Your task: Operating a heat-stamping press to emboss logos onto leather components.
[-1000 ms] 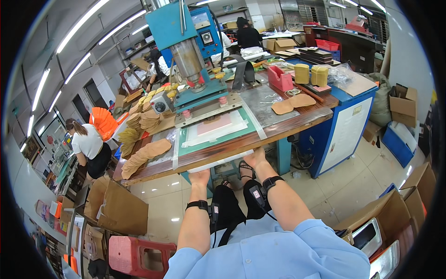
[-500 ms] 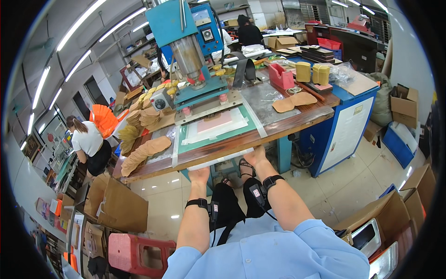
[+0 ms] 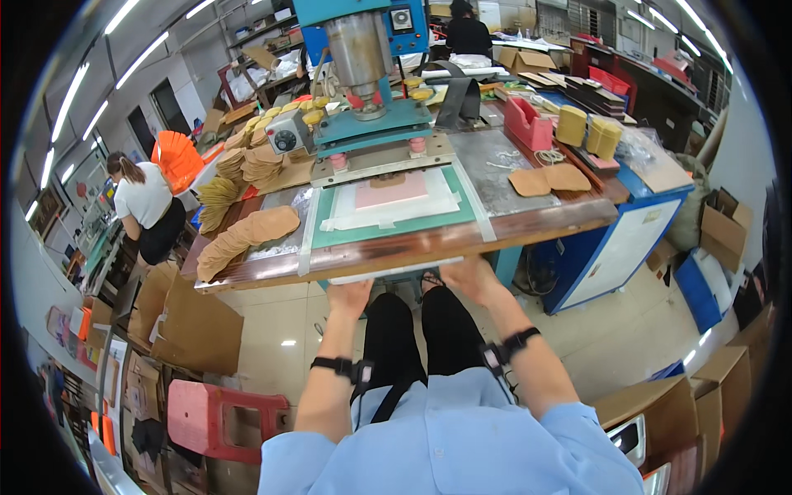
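Note:
My left hand (image 3: 350, 295) and my right hand (image 3: 464, 276) both grip the near edge of a thin white strip (image 3: 396, 270) under the front lip of the wooden workbench (image 3: 528, 229). On the bench lies a green cutting mat (image 3: 326, 237) with a white sheet and a pink piece (image 3: 391, 191) on it. Behind the mat stands a blue press machine (image 3: 363, 49) with a grey metal ram. Both wrists wear black bands.
Stacks of tan leather pieces (image 3: 244, 235) lie at the bench's left; two more (image 3: 548, 179) at the right beside a red tape dispenser (image 3: 528, 125) and yellow blocks (image 3: 587, 132). A person in white (image 3: 142, 206) works at left. Cardboard boxes (image 3: 194, 326) and a red stool (image 3: 216, 419) stand on the floor.
The view has drawn closer to the bench and tilted down. Both hands stay at the front edge, shifted slightly to the right along the white strip.

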The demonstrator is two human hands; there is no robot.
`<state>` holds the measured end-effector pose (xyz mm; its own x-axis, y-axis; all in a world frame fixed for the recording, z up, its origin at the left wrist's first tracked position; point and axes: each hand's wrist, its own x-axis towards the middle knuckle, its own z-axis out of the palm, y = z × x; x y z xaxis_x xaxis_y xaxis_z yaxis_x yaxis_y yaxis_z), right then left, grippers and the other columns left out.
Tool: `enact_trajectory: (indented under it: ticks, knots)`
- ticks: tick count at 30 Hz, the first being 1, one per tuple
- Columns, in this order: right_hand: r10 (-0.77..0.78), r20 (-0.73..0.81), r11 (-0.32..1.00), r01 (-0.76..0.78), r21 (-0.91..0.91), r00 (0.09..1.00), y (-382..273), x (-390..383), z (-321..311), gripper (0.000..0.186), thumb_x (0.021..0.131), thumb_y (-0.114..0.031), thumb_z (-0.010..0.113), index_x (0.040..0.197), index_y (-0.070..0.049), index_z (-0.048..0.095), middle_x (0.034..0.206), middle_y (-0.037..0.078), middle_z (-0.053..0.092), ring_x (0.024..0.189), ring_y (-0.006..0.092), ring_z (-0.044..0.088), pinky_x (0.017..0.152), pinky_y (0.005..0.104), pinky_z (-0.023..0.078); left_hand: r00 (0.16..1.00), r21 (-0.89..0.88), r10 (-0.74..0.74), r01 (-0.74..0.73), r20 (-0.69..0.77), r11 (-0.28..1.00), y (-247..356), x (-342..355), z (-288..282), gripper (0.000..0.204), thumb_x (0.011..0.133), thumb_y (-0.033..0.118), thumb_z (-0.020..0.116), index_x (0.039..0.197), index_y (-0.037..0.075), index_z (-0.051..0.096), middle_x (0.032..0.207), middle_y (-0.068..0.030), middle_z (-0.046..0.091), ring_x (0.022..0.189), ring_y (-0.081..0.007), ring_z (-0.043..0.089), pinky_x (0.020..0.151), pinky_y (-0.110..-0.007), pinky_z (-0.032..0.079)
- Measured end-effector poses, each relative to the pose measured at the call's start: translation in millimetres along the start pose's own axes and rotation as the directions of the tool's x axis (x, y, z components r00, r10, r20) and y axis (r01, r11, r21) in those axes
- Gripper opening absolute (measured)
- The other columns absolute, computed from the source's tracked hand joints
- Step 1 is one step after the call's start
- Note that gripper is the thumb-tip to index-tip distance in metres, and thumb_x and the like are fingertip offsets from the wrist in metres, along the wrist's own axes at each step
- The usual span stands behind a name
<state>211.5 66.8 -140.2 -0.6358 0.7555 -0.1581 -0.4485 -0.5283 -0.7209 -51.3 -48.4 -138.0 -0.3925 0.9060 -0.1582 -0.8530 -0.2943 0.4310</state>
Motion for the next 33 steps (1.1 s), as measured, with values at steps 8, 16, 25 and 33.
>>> enact_trajectory:
  ticks: [8,16,25,33]
  knots:
    - [0.206,0.569,0.364,0.477,-0.800,0.797,-104,-27,129,0.028,0.093,-0.021,0.048,0.102,0.001,0.062,0.096,0.011,0.066,0.087,0.0213,0.061,0.080,0.0306,0.048,0.817,0.707,-0.528,0.231,0.232,0.668,44,-67,49,0.027,0.096,0.024,0.043,0.100,0.001,0.056,0.096,-0.0154,0.063,0.089,-0.0247,0.064,0.077,-0.034,0.051]
    - [0.117,0.333,-0.570,0.337,-0.749,0.936,-88,116,167,0.047,0.094,-0.036,0.039,0.132,-0.009,0.045,0.142,0.014,0.037,0.132,0.0291,0.033,0.108,0.0385,0.027,0.926,0.759,-0.128,-0.205,0.355,0.618,68,-20,121,0.024,0.097,0.020,0.044,0.098,0.000,0.056,0.086,-0.0108,0.063,0.080,-0.0175,0.062,0.074,-0.030,0.049]
    - [0.085,0.793,-0.556,0.689,-0.464,0.603,-80,136,140,0.047,0.094,-0.029,0.040,0.135,-0.006,0.041,0.143,0.013,0.036,0.131,0.0287,0.036,0.106,0.0389,0.030,0.976,0.764,0.066,-0.203,0.207,0.612,77,30,118,0.044,0.093,0.028,0.052,0.119,-0.007,0.047,0.115,-0.0188,0.056,0.108,-0.0255,0.055,0.097,-0.035,0.042]
    - [-0.093,0.760,-0.145,0.746,-0.650,0.644,-87,43,122,0.030,0.088,-0.024,0.054,0.109,-0.003,0.058,0.117,0.017,0.054,0.111,0.0321,0.050,0.095,0.0392,0.040,0.981,0.866,0.133,-0.187,0.140,0.464,107,36,99,0.022,0.088,0.018,0.059,0.103,0.002,0.057,0.092,-0.0033,0.060,0.084,-0.0092,0.056,0.075,-0.024,0.046]
